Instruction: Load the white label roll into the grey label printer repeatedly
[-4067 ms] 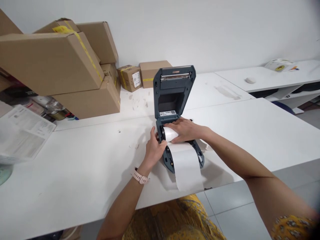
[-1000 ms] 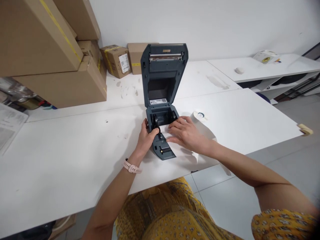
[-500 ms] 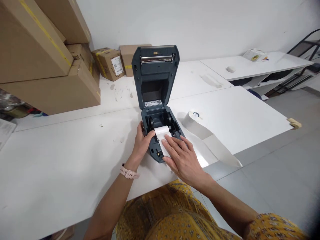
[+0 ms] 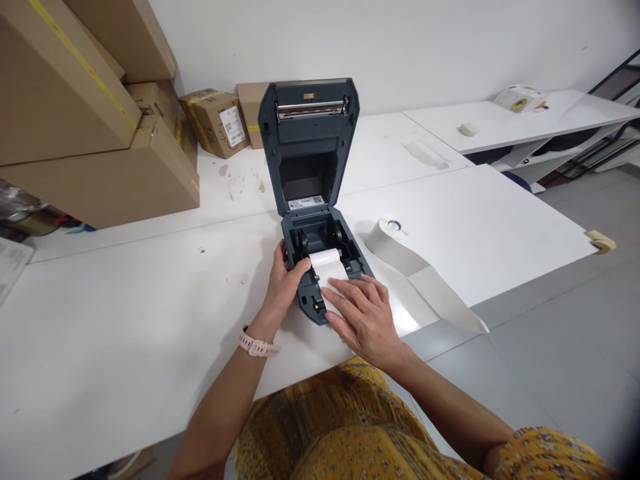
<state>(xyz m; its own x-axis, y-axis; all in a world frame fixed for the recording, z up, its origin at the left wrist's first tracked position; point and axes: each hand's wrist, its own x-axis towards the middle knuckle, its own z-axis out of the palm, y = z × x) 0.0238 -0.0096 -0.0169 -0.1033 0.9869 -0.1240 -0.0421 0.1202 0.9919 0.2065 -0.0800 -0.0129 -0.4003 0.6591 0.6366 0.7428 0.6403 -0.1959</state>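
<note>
A dark grey label printer (image 4: pixel 310 150) stands on the white table with its lid tilted up and back. White label paper (image 4: pixel 331 270) runs from inside the printer's body toward its front edge. My left hand (image 4: pixel 283 287) grips the printer's left side, the thumb over the rim beside the paper. Lying over the front of the paper, my right hand (image 4: pixel 364 313) has its fingers stretched and slightly spread. Part of the paper is hidden under those fingers. Right of the printer rests a roll of labels (image 4: pixel 383 241), its long strip trailing over the table's front edge.
Cardboard boxes (image 4: pixel 100 173) are stacked at the left, with a small taped carton (image 4: pixel 213 127) by the wall. The white table (image 4: pixel 125 320) extends both ways. On the far right table lie a white roll package (image 4: pixel 517 99) and a small round white object (image 4: pixel 469 129).
My right fingers have drawn back slightly toward the printer's front, so more of the paper shows. My left hand keeps its place. The camera view has shifted a little.
</note>
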